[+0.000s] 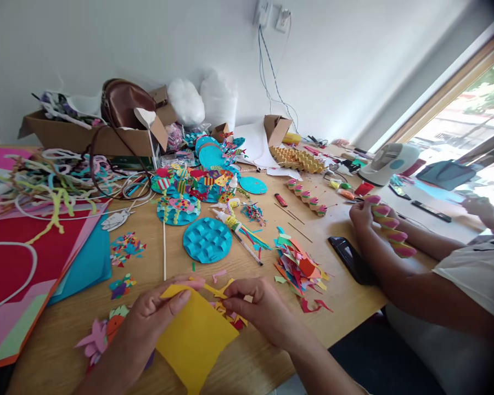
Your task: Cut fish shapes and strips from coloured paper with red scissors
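Note:
My left hand (156, 307) pinches a yellow sheet of paper (200, 334) near its upper corner, thumb on top. The sheet hangs at a slant over the table's front part. Just right of it, my right hand (257, 304) is closed on a thin yellow paper strip (218, 291) between thumb and fingertips. Beneath that strip lie small yellow and red paper scraps (235, 319), partly hidden by the hand. A round blue disc with raised paper scales (207, 240) rests beyond my hands. Under my left wrist are pink and orange paper cutouts (101, 337), partly covered.
To the right, a co-worker's hands (364, 211) hold a painted egg-carton strip (389, 227). A phone (349, 260) and a pile of paper scraps (298, 263) lie between us. Coloured sheets (28, 247) and pipe cleaners (53, 181) are at left. Glue bottles (228, 219) stand mid-table.

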`<state>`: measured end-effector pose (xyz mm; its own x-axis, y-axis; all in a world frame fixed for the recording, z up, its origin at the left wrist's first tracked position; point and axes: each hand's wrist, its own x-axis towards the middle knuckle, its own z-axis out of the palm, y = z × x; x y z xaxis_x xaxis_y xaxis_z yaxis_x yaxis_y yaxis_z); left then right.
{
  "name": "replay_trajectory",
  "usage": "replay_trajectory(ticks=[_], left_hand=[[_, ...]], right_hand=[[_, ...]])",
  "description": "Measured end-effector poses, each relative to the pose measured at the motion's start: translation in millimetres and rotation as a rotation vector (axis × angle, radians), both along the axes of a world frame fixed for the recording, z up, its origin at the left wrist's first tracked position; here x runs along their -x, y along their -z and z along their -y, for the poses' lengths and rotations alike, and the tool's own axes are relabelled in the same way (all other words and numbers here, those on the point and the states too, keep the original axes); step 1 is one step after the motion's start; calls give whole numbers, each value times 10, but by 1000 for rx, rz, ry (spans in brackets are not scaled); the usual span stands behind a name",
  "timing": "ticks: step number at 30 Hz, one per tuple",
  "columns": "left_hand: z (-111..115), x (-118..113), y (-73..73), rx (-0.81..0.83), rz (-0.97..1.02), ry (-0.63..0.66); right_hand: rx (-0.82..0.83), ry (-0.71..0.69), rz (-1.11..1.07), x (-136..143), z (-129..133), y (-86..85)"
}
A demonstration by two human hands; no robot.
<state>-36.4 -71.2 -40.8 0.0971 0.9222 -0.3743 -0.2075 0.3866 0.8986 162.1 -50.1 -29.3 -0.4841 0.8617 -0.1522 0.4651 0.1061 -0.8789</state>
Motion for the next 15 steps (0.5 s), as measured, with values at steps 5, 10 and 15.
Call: replay_trajectory(ticks=[5,10,15], left_hand=[[-38,70,2,4,89,-135],[-30,60,10,256,246,-169],[-4,5,88,292,261,-150]], right_hand=[[-134,158,248,-229,-278,57],[-304,464,668,-498,-859,87],[-280,532,925,-471,-1245,256]])
